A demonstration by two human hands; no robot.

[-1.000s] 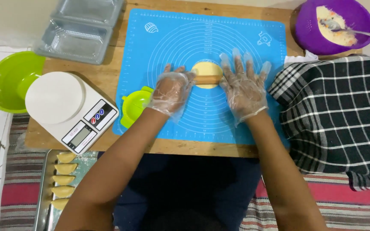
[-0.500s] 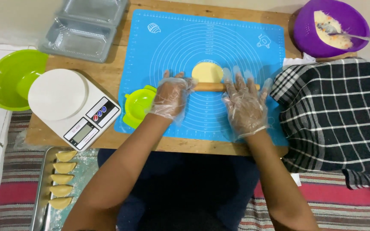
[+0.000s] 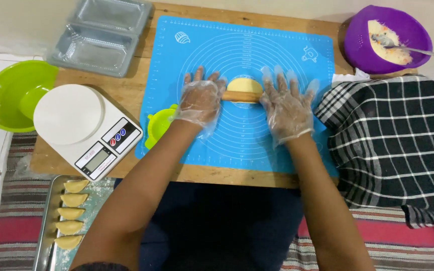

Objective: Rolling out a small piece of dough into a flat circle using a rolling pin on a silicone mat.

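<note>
We observe both hands in thin clear plastic gloves, laid flat with fingers spread on a wooden rolling pin (image 3: 240, 96). The left hand (image 3: 200, 100) presses palm-down on the pin's left end, fingers apart and extended, not curled around it. The right hand (image 3: 286, 103) rests likewise on the right end, fingers splayed open. Between the two hands the pin lies across a small round disc of yellow dough (image 3: 244, 86), which shows mostly on the far side of the pin.

Under both hands we note a blue silicone baking mat (image 3: 257, 145) with printed circles, spread on a wooden board (image 3: 126, 90). Just left of the left wrist, touching the mat's edge, sits a small green plastic mould (image 3: 157, 126). Further left of that hand stands a white kitchen scale (image 3: 84, 128), and beyond it a green bowl (image 3: 11, 93). Ahead and to the left of the left hand lie clear plastic trays (image 3: 101, 32). Right of the right hand we record a black-and-white checked cloth (image 3: 393, 135), and ahead of it a purple bowl (image 3: 383, 45) holding a pale filling and a spoon. Near the left elbow, a metal tray (image 3: 43, 231) carries folded pastries (image 3: 71, 213) in a column
</note>
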